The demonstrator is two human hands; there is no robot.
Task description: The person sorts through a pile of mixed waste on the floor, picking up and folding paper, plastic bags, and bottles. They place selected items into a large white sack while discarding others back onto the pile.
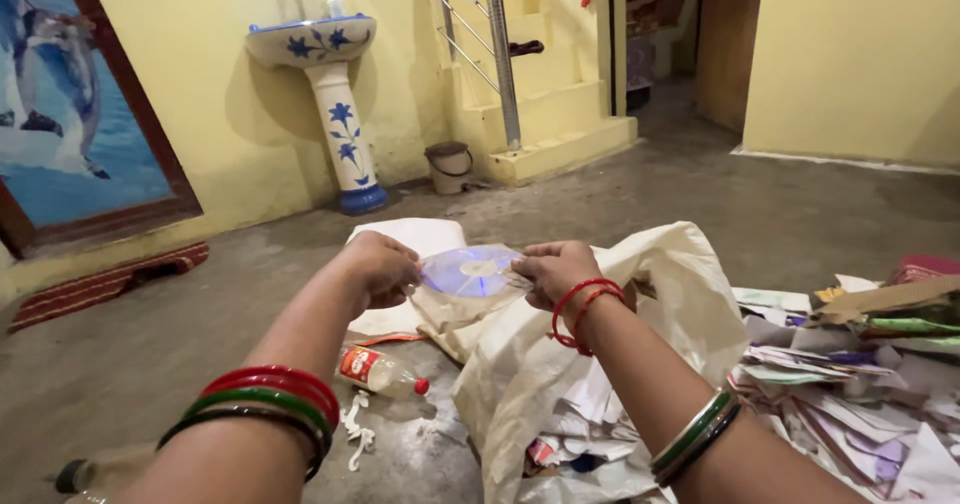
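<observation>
Fingers [400,276] of left hand [378,267] and right hand [556,269] pinch shiny disc [470,270] by its edges, above white sack [560,354].

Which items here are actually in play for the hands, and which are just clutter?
In play:
- disc, held at its edges by left hand and right hand
- white sack just beneath the hands

Lying about:
- plastic bottle with red cap, on its side on the floor
- heap of papers at right
- small bucket by the steps
- pedestal basin on the wall
</observation>
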